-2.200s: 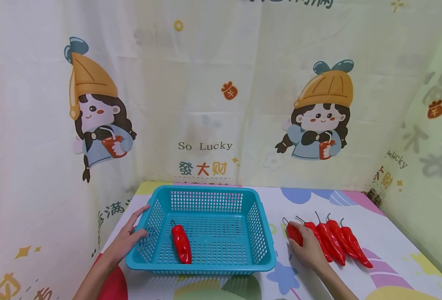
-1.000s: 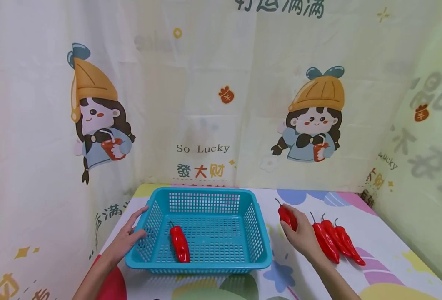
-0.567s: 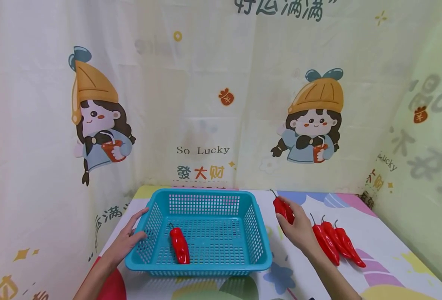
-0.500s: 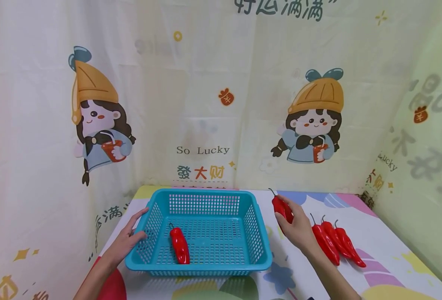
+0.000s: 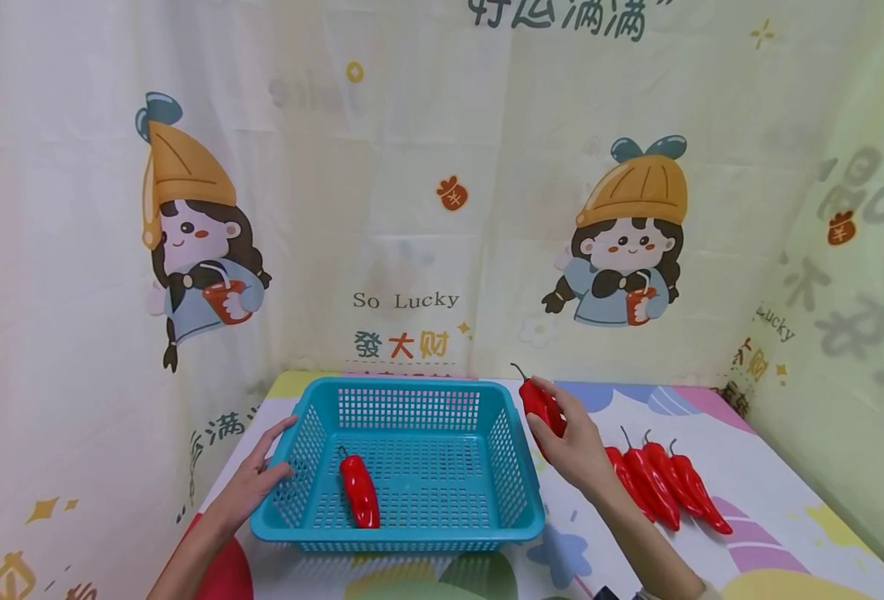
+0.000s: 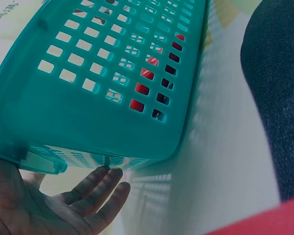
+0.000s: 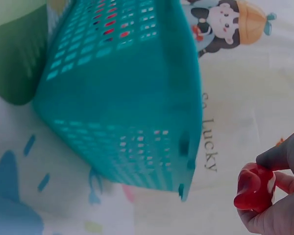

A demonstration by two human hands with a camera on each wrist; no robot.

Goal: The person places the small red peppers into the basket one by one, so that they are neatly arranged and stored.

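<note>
A red chili pepper [image 5: 542, 408] with a thin dark stem is in my right hand [image 5: 572, 442]. Thumb and fingers grip it just beyond the right rim of a teal plastic basket [image 5: 412, 533]. In the right wrist view, the held pepper's tip [image 7: 255, 193] points out between thumb and fingers. One red pepper [image 5: 361, 492] lies inside the basket, left of its middle. My left hand [image 5: 250, 483] holds the basket's left side, thumb and index finger at the rim. The left wrist view shows its other fingers [image 6: 100, 193] extended by the outer wall.
Several more red peppers [image 5: 651, 483] lie side by side on the patterned table [image 5: 756, 467], right of the basket. A printed cloth [image 5: 516, 208] hangs behind the table and along both sides.
My right hand lifted a pepper off the row and carried it up and left, close to the basket's right rim. My left hand and the basket stay in place.
</note>
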